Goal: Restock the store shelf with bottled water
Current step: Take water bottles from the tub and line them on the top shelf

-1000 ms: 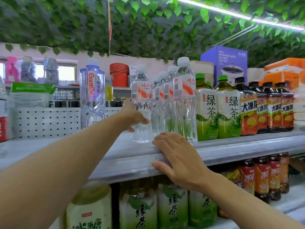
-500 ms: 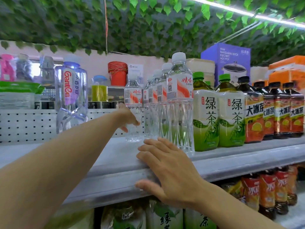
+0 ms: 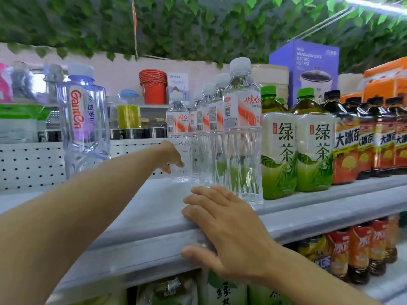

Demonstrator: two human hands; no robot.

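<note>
The left hand (image 3: 172, 158) reaches to the back of the shelf (image 3: 154, 205), its fingers curled against the lower part of the rearmost water bottle (image 3: 178, 137); whether they truly grip it I cannot tell. That bottle stands upright behind a row of 4 more. The right hand (image 3: 229, 230) lies flat, fingers spread, on the shelf's front edge, just beside the front water bottle (image 3: 243, 133).
</note>
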